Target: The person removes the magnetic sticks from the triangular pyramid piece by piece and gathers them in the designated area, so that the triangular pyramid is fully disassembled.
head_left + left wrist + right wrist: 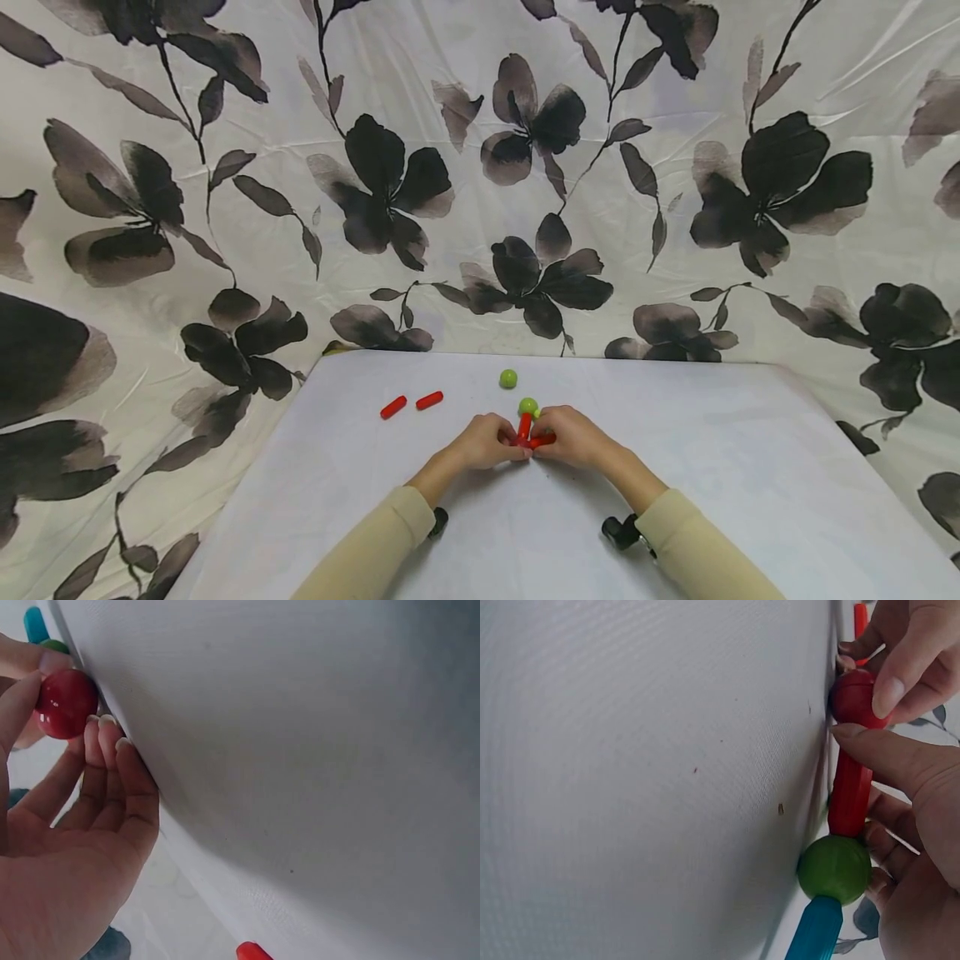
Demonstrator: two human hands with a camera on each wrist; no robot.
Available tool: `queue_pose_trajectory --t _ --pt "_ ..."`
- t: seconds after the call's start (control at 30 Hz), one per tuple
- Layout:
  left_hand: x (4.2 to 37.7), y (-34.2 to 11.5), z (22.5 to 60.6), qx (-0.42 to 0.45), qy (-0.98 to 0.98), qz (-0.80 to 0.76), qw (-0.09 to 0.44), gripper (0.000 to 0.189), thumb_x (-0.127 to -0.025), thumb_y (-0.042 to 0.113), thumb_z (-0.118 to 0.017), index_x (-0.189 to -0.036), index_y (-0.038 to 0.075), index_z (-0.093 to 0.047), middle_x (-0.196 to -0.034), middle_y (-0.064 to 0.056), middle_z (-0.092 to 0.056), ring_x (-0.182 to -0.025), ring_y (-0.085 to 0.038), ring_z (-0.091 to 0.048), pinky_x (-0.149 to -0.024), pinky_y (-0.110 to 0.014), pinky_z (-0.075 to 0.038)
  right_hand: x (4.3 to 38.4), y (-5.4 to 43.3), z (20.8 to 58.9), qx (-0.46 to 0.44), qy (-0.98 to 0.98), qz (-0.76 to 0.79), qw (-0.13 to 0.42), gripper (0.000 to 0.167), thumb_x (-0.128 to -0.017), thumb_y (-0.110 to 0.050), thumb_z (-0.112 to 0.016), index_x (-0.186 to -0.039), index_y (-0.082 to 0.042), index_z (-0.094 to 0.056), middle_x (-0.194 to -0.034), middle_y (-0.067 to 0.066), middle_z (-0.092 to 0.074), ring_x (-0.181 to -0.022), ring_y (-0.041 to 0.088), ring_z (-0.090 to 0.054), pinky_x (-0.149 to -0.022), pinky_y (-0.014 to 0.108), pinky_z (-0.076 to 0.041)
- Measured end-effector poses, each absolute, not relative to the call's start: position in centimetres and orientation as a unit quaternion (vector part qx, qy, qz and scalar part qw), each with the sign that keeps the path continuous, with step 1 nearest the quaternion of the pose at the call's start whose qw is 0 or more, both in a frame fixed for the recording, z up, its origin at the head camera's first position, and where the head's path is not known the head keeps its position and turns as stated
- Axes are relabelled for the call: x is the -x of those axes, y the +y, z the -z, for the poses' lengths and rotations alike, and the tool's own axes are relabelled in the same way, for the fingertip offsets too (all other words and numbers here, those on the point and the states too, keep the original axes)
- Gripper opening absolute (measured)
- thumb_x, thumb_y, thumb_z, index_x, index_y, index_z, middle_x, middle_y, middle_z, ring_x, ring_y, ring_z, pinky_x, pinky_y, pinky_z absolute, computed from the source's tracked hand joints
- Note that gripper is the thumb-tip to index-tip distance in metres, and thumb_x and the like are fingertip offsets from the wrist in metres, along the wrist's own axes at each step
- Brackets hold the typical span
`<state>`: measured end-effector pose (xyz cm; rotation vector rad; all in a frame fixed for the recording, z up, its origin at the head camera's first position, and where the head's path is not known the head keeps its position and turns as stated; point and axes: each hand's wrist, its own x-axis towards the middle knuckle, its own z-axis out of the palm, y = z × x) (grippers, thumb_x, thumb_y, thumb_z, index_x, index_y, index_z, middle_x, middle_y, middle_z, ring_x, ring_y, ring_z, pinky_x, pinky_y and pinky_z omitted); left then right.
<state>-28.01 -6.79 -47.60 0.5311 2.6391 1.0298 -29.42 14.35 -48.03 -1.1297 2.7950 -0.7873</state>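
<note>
My left hand [489, 442] pinches a glossy red ball [855, 697] between thumb and fingers, low over the table. From that ball a red rod [850, 799] runs to a green ball [835, 868], which carries a blue rod [815, 930] on its other side. My right hand [572, 437] grips the red rod, its thumb right at the joint with the red ball. In the head view another red rod [524, 426] points from between the hands toward a light green ball [528, 406]. Fingers partly hide the joined pieces.
Two loose red rods [393, 407] lie on the white table [360, 517], beyond the left hand. A second light green ball [508, 379] sits near the table's back edge. Behind it hangs a white cloth [465, 42] with dark flowers.
</note>
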Motion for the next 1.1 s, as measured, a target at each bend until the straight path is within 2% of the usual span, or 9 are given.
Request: queue_pose_trajectory --t 0.33,0.67,1.1 --pt "27.9 -7.2 47.7 -0.196 0.91 -0.337 0.139 0.025 -0.091 0.031 -0.079 -0.095 0.008 -0.071 -0.073 0.001 -0.056 -0.071 -0.012 -0.05 -0.061 -0.025 -0.04 29.3 14.8 47.9 0.376 0.894 0.242 0.018 0.01 -0.086 -0.012 -0.083 -0.095 -0.011 -0.079 -0.087 -0.005 -0.068 -0.079 0.009 -0.059 -0.082 0.036 -0.049" --pt "28.3 -8.2 47.5 -0.182 0.912 -0.335 0.151 0.026 -0.092 0.031 -0.078 -0.102 0.008 -0.071 -0.076 0.0 -0.054 -0.077 -0.015 -0.05 -0.065 -0.027 -0.04 29.5 15.8 47.5 0.356 0.895 0.266 0.024 0.008 -0.087 -0.012 -0.082 -0.095 -0.011 -0.079 -0.084 -0.006 -0.064 -0.078 0.01 -0.055 -0.075 0.029 -0.048" --pt "28.4 -8.6 47.7 -0.195 0.91 -0.33 0.159 0.025 -0.093 0.033 -0.076 -0.104 0.011 -0.071 -0.076 0.001 -0.054 -0.076 -0.014 -0.05 -0.066 -0.028 -0.04 29.4 15.7 47.6 0.35 0.901 0.253 0.03 0.014 -0.088 -0.017 -0.082 -0.099 -0.01 -0.078 -0.088 -0.005 -0.065 -0.081 0.01 -0.056 -0.079 0.032 -0.049"
